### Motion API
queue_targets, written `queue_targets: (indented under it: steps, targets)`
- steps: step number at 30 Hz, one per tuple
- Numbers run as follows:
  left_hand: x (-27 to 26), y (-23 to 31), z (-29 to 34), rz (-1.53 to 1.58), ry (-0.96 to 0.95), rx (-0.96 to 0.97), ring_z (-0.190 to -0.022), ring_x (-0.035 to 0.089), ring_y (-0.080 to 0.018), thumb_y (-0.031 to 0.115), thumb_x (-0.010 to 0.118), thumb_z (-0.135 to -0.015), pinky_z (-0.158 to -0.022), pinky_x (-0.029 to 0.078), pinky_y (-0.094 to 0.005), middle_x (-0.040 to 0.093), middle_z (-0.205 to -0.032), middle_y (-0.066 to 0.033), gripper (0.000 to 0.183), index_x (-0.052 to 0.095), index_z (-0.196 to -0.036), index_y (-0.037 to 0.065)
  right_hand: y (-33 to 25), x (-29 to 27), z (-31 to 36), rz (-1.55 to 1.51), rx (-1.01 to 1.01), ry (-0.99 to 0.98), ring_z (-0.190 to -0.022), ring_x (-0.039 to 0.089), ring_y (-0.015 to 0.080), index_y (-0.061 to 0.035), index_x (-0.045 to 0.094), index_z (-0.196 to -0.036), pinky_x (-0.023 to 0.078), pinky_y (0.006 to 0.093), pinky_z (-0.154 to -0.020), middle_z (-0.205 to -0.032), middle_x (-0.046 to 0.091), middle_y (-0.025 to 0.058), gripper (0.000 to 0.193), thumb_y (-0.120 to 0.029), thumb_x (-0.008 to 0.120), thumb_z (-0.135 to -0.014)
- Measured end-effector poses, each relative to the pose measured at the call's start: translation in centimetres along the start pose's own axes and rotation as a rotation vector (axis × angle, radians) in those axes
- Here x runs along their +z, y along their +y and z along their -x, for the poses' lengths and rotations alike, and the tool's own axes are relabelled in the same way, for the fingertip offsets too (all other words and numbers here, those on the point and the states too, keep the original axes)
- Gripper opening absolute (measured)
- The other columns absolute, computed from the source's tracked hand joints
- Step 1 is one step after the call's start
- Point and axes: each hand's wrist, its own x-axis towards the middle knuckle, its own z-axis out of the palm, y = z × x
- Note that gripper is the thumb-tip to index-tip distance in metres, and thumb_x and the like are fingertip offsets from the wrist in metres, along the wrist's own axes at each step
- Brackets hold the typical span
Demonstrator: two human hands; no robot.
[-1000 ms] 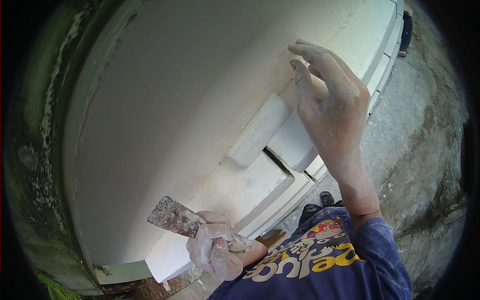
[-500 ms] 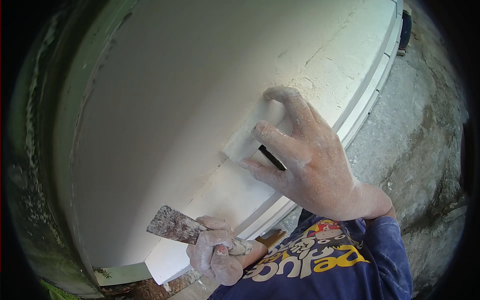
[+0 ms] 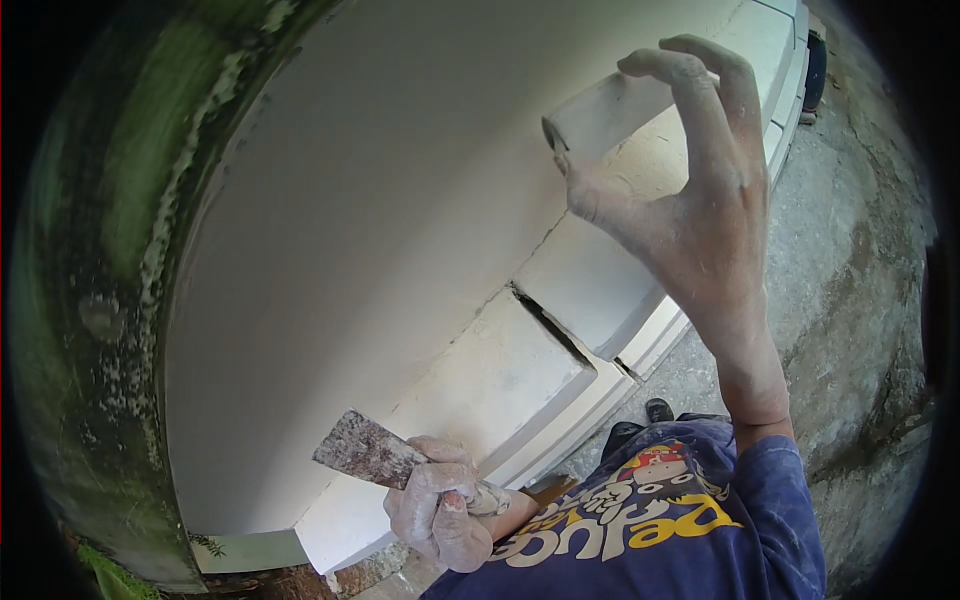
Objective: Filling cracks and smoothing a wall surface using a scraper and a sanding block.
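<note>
Right hand point(image 3: 705, 210), at 2 o'clock: grasps a pale, flat slab point(image 3: 610, 110) between thumb and fingers. The slab, at 1 o'clock, is tilted, its narrow dark end directed toward 8 o'clock; whether it touches the surface behind cannot be told. Half a second earlier it lay near the centre on the white ledge point(image 3: 480, 375), covering the inner end of a dark slit point(image 3: 548, 325); the slit now shows along its full length, just toward 4 o'clock from centre. Left hand point(image 3: 445, 505), at 6 o'clock: fingers curled around a scraper point(image 3: 370, 450), essentially as before, its stained blade pointing toward 10 o'clock. Writing: the dark blue shirt point(image 3: 775, 520), at 5 o'clock, carries bold white and yellow lettering, partly creased, beside a red-and-yellow cartoon figure point(image 3: 655, 462).
</note>
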Motion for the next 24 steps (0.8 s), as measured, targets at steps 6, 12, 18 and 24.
queue_targets:
  steps: [6, 12, 18, 24]
  targets:
    - [0.3, 0.2, 0.0, 0.011, 0.015, -0.001, -0.061, 0.043, -0.0226, 0.021, 0.056, -0.079, -0.051, 0.035, -0.0309, 0.049, -0.058, -0.019, 0.025, 0.052, -0.067, -0.001, 0.9, 0.7, -6.4, -0.118, 0.127, 0.214, -0.114, 0.058, 0.0334, 0.007, 0.062, -0.115, 0.048, 0.0453, -0.099, -0.119, 0.058, 0.0215, 0.046, -0.022, 0.077, -0.083]
    - [0.0, 0.3, 0.2, -0.062, 0.042, -0.019, -0.057, 0.041, -0.0209, 0.022, 0.056, -0.077, -0.05, 0.033, -0.0306, 0.048, -0.057, -0.018, 0.026, 0.052, -0.066, -0.001, -2.8, 4.3, -3.0, -0.142, -0.235, 0.193, -0.108, 0.067, 0.0272, -0.0022, 0.068, -0.108, 0.059, 0.0412, -0.092, -0.121, 0.062, 0.012, 0.051, -0.027, 0.089, -0.069]
    - [0.8, 0.7, 0.4, -0.06, 0.08, -0.006, -0.055, 0.039, -0.0197, 0.022, 0.057, -0.076, -0.049, 0.033, -0.0296, 0.047, -0.056, -0.0171, 0.025, 0.052, -0.065, 0.0, -0.1, 0.5, -7.7, -0.193, 0.136, 0.194, -0.105, 0.062, 0.0322, 0.0083, 0.063, -0.107, 0.052, 0.0422, -0.091, -0.112, 0.059, 0.0205, 0.04, -0.02, 0.078, -0.083]
    - [-1.9, -0.1, 0.0, -0.045, -0.064, 0.014, -0.059, 0.046, -0.0218, 0.019, 0.053, -0.084, -0.055, 0.039, -0.0324, 0.055, -0.065, -0.0172, 0.023, 0.057, -0.072, -0.001, -1.1, 3.9, -4.1, -0.126, -0.325, 0.199, -0.108, 0.066, 0.0298, -0.0057, 0.07, -0.108, 0.06, 0.0434, -0.086, -0.117, 0.062, 0.0128, 0.045, -0.029, 0.087, -0.074]
